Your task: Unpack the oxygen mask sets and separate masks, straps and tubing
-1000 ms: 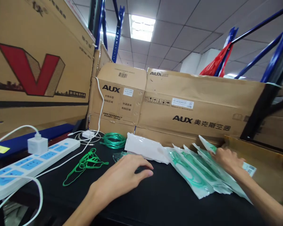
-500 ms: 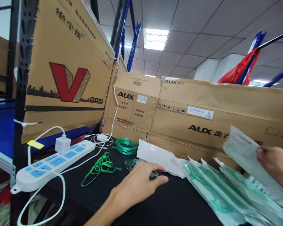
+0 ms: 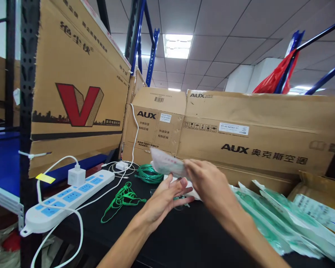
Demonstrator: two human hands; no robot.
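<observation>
My right hand (image 3: pixel 208 182) grips a white and clear pouch (image 3: pixel 167 163) by one end and holds it tilted above the black table. Just below the pouch is my left hand (image 3: pixel 166 199), palm turned up, fingers apart and holding nothing; whether its fingertips touch the pouch is unclear. Behind the hands lie a white wrapper, mostly covered, and a clear plastic piece (image 3: pixel 184 203), partly hidden. Coiled green tubing (image 3: pixel 149 174) and a tangled green elastic strap (image 3: pixel 124 195) rest left of my hands. Several pouches with green contents (image 3: pixel 268 219) lie to the right.
A white power strip (image 3: pixel 69 197) with a plugged-in adapter (image 3: pixel 76 175) and loose white cables sits at the left. Cardboard panels (image 3: pixel 268 130) wall the back, and a big cardboard box (image 3: pixel 80 74) stands left. An open brown carton (image 3: pixel 321 204) is at the right.
My right hand has brought the pouch leftward from the right side to above my left hand. My left hand has turned its palm up. The view has shifted slightly right.
</observation>
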